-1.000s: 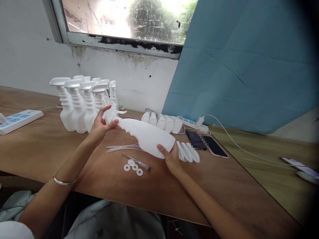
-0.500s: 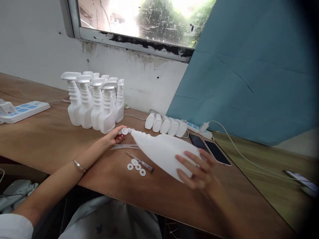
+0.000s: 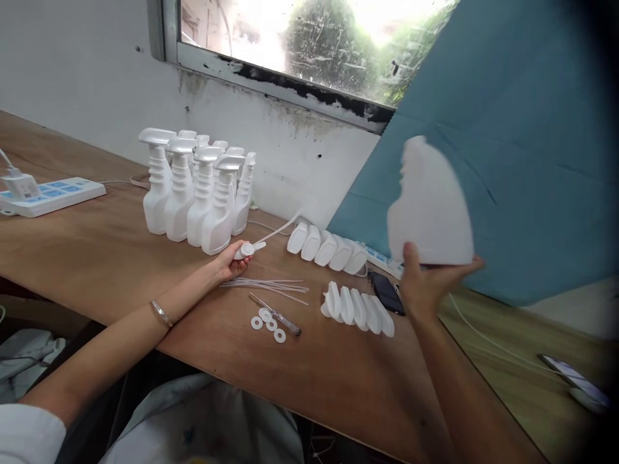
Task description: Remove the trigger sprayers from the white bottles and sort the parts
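Note:
My left hand (image 3: 231,261) is closed around a white spray head (image 3: 247,250), and its thin tube (image 3: 278,231) sticks out up and to the right. My right hand (image 3: 428,283) grips the base of a white plastic bottle (image 3: 430,206), held upright above the table's right side with its ribbed neck on top. Bottle and spray head are well apart. Under my left hand lie several thin white tubes (image 3: 275,283). Closer to me are a screwdriver (image 3: 280,316) and several white washers (image 3: 279,336).
Several assembled spray bottles (image 3: 215,212) stand at the back left. White plastic parts lie in a back row (image 3: 326,250) and a front row (image 3: 360,309). A phone (image 3: 387,293), a left power strip (image 3: 58,195) and the table's front edge (image 3: 242,385) are also in view.
The bottle has gone from tilted beside the spray head to upright, up and to the right in my right hand. The tube on the spray head now shows, as does the front row of parts.

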A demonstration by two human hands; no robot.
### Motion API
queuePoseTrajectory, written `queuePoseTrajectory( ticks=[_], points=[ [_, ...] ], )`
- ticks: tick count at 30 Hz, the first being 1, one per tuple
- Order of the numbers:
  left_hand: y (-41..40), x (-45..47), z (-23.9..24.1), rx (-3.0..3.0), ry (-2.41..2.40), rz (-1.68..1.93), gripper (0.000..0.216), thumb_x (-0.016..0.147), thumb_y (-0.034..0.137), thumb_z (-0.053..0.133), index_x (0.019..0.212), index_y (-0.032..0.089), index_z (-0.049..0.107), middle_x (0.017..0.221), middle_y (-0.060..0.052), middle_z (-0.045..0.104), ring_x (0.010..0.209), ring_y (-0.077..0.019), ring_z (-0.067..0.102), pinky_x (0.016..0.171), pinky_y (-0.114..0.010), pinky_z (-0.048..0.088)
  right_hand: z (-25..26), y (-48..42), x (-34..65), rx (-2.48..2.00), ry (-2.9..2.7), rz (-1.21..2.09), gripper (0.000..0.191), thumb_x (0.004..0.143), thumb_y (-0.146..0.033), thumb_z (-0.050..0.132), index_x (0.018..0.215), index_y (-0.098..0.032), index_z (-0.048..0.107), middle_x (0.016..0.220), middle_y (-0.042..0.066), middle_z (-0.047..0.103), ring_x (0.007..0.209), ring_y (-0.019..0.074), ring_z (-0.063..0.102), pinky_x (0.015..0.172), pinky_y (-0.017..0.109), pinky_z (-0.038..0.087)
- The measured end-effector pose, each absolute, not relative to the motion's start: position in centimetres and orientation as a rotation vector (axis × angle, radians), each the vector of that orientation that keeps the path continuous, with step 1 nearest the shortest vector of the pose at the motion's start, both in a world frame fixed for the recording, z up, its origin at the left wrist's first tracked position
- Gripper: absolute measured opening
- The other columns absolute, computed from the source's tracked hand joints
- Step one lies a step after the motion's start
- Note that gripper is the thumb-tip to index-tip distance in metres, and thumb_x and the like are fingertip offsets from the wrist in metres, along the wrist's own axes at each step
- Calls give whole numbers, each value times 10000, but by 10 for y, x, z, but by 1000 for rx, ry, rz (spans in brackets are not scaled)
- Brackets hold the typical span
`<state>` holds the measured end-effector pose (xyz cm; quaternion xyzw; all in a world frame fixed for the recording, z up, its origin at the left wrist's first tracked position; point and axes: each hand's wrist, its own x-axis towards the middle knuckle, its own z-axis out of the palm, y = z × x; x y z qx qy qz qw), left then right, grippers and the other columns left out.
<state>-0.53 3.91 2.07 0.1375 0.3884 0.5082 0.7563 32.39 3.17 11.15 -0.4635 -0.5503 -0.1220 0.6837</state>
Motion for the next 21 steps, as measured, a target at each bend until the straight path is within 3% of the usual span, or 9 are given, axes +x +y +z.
queuePoseTrajectory(
  ticks=[5, 11, 17, 21],
  points=[
    [33, -3, 21, 272, 763, 1175, 245, 800, 289, 476, 651, 101, 527, 461, -31, 512, 326, -65, 452, 270, -118, 360, 111, 40, 245, -1199, -1634, -259, 647, 709, -350, 569, 1195, -153, 188, 1126, 153, 438, 909, 237, 545, 772, 390, 458],
    [31, -4, 21, 250, 690, 1298, 260, 818, 288, 438, 641, 113, 513, 455, -20, 508, 329, -58, 444, 280, -109, 345, 80, 71, 149, -1492, -2034, -420, 437, 825, -326, 422, 1233, -209, 316, 1065, 133, 451, 695, 200, 583, 605, 329, 463],
    [31, -6, 22, 243, 674, 1343, 252, 817, 279, 435, 639, 116, 508, 454, -15, 496, 330, -54, 439, 283, -107, 334, 42, 109, 108, -1702, -2003, -526, 376, 832, -163, 356, 1208, -149, 348, 1139, 200, 420, 715, 190, 592, 554, 281, 441],
    [30, -5, 23, 231, 675, 1333, 232, 803, 277, 450, 645, 118, 510, 465, -16, 494, 336, -57, 437, 279, -113, 334, 32, 124, 110, -1722, -1960, -534, 344, 810, -134, 388, 1153, -103, 402, 1066, 205, 471, 837, 237, 552, 662, 341, 427]
  ],
)
